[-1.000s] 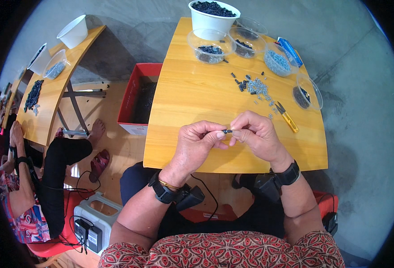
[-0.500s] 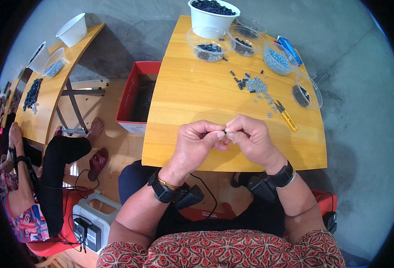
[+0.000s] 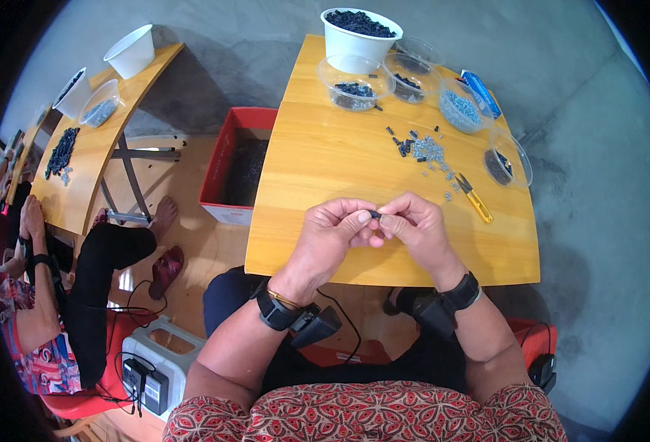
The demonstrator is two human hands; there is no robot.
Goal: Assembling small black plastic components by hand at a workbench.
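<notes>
My left hand and my right hand meet above the near part of the wooden table. Between their fingertips is a small black plastic piece, pinched by the left thumb and forefinger. My right thumb and forefinger close on its other end; whatever else they may hold is hidden. Beyond the hands lies a loose pile of small clear-grey pieces, with several black pieces beside it. Yellow thread snips rest to the right of the pile.
A white tub of black pieces stands at the back, near clear bowls. A bowl of bluish pieces and a tilted bowl line the right side. A red box sits left of the table. Another person's hands are far left.
My hands have drawn slightly apart, and more of the black piece shows between the fingertips. The whole view has shifted a little; the things on the table look unmoved.
</notes>
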